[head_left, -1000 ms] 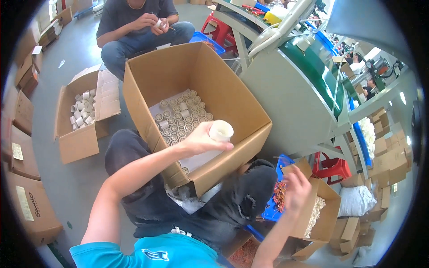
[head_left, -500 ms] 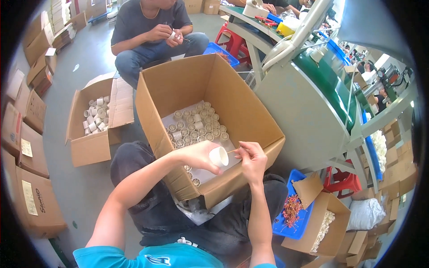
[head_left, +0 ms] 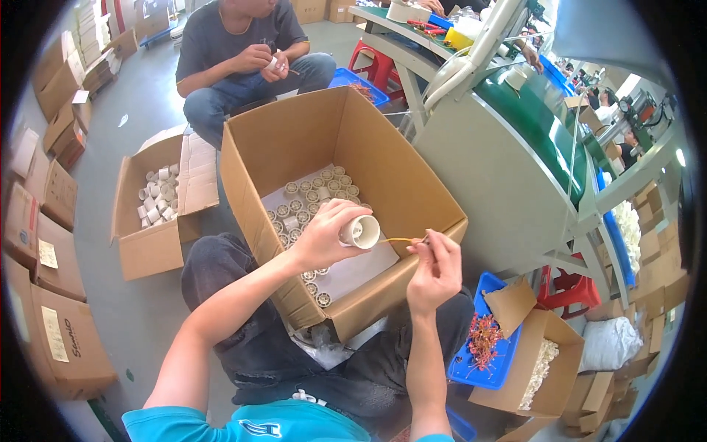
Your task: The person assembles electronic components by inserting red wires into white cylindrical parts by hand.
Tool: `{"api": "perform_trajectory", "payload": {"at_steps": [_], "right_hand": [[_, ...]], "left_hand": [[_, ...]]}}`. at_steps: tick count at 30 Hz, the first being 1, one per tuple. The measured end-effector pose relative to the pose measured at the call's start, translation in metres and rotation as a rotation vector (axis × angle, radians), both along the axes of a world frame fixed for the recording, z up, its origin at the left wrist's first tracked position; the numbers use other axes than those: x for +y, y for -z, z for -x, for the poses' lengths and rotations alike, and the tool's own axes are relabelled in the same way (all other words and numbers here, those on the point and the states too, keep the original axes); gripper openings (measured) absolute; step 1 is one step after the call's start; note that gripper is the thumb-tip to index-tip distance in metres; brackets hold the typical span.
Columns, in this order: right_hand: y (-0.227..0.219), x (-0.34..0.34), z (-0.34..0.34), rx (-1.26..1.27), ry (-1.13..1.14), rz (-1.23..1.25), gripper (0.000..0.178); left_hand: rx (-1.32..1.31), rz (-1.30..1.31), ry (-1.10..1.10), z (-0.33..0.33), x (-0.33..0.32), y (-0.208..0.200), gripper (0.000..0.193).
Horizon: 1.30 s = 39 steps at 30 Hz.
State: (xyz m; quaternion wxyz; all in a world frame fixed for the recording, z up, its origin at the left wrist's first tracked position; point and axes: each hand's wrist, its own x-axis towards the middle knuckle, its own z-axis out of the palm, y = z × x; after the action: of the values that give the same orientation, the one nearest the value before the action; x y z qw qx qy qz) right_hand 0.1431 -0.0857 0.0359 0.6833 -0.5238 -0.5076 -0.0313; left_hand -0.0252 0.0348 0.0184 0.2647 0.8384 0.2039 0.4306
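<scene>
A big grey conveyor with a green belt (head_left: 479,166) catches my eye first. Left of it, a person (head_left: 243,55) in a dark T-shirt and jeans sits low. Behind it there's a worktable (head_left: 401,32) and a yellow tub (head_left: 458,39). One red stool (head_left: 374,68) stands off its far left, another (head_left: 578,291) at its near right, where a pale sack (head_left: 610,345) slumps. Well to its left, closed cartons (head_left: 77,335) line up.

Centre carton (head_left: 398,151) directly before the person, fittings (head_left: 295,205) inside on a paper sheet (head_left: 342,274), cup (head_left: 359,233) held above, wire (head_left: 401,239) right of cup. Left carton (head_left: 151,250) on floor (head_left: 147,317), parts (head_left: 159,195) inside; co-worker (head_left: 239,48) behind centre carton, conveyor (head_left: 537,125) to its right. Lower right: tray (head_left: 492,377) with wire pieces (head_left: 484,341) in it, right carton (head_left: 565,345) beside tray, small pieces (head_left: 541,374) inside.
</scene>
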Motion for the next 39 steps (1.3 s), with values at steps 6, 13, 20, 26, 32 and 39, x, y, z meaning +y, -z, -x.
{"api": "perform_trajectory", "payload": {"at_steps": [6,13,20,26,32,39], "right_hand": [[0.002,0.0,0.013,-0.101,0.013,-0.14,0.028],[0.006,0.003,0.012,-0.077,0.024,-0.13,0.026],[0.014,0.002,0.009,-0.167,0.022,-0.072,0.026],[0.007,0.001,0.012,-0.269,0.052,-0.062,0.023],[0.005,0.001,0.016,-0.246,-0.084,0.277,0.025],[0.002,0.009,0.02,-0.142,-0.205,0.459,0.018]], "left_hand": [[-0.012,-0.029,0.063,-0.005,-0.004,0.001,0.061],[-0.002,0.053,0.137,-0.01,-0.008,0.001,0.063],[-0.011,0.05,0.145,-0.009,-0.008,0.001,0.063],[-0.006,0.042,0.132,-0.006,-0.007,0.001,0.062],[0.056,0.034,0.17,-0.013,-0.014,0.002,0.056],[0.069,0.023,0.148,-0.009,-0.014,0.008,0.052]]}}
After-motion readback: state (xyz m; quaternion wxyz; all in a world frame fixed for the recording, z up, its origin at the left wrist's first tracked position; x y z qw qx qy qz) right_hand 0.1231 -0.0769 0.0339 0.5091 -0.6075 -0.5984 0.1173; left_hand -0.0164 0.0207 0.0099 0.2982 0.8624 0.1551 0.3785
